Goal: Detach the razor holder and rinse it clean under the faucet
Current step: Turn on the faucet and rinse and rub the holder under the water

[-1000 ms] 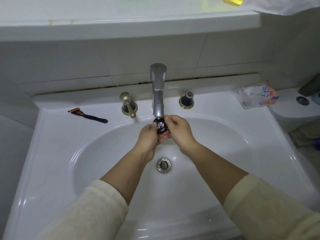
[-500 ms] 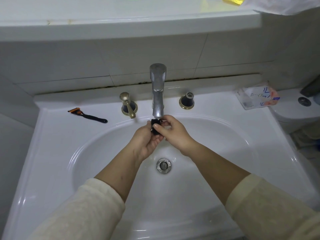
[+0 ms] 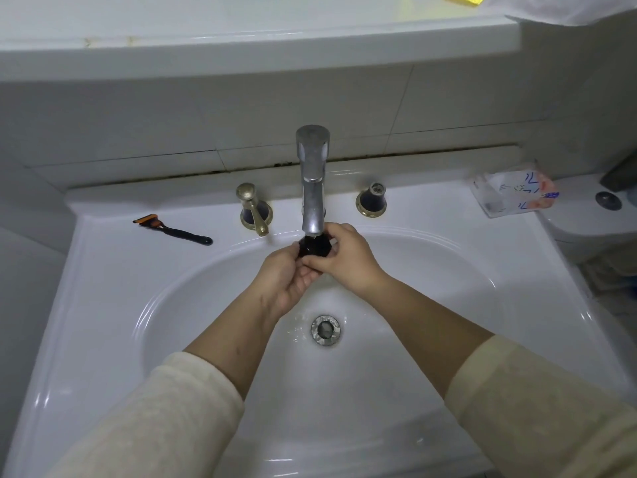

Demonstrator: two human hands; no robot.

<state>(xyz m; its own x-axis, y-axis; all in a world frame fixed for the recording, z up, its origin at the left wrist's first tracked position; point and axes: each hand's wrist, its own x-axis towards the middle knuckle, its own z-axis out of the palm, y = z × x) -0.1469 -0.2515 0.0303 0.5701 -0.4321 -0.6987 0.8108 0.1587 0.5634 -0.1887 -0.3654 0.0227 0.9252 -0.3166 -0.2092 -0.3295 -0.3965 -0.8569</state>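
Observation:
A small black razor holder [image 3: 314,246] sits right under the spout of the chrome faucet [image 3: 313,188], above the white sink basin [image 3: 431,291]. My left hand [image 3: 287,279] cups it from below and the left, palm turned up. My right hand [image 3: 344,258] grips it from the right with fingertips over its top. Most of the holder is hidden by my fingers. The orange-and-black razor [image 3: 172,230] lies apart on the sink deck at the left.
A brass lever handle [image 3: 253,210] stands left of the faucet and a handle base [image 3: 371,200] right of it. The drain [image 3: 325,330] lies below my hands with water drops nearby. A clear printed packet [image 3: 515,194] rests at the deck's right corner. A shelf [image 3: 258,32] overhangs above.
The holder has been turned between my fingers under the spout. My left hand rolled palm up beneath it, and my right hand shifted over its top.

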